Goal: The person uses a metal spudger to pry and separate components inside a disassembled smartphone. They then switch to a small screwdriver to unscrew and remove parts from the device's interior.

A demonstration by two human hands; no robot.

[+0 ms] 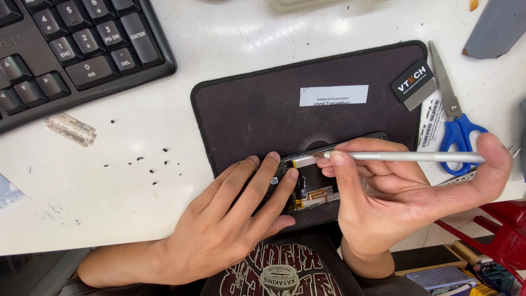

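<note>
An opened phone (312,189) lies on a dark work mat (257,112), its back off and the inner parts and an orange flex cable showing. My left hand (230,225) lies flat on the phone's left part, fingers spread, pressing it down. My right hand (383,197) holds a thin silver metal tool (405,157) between thumb and fingers. The tool lies almost level, and its tip points left to the phone's upper edge near a yellow strip.
A black keyboard (71,49) fills the top left. A razor blade (70,130) and several dark specks lie on the white table (109,186). Blue-handled scissors (457,118), a small black and grey card (415,84) and a grey wedge (496,27) sit at right. Red stool legs (501,230) show below.
</note>
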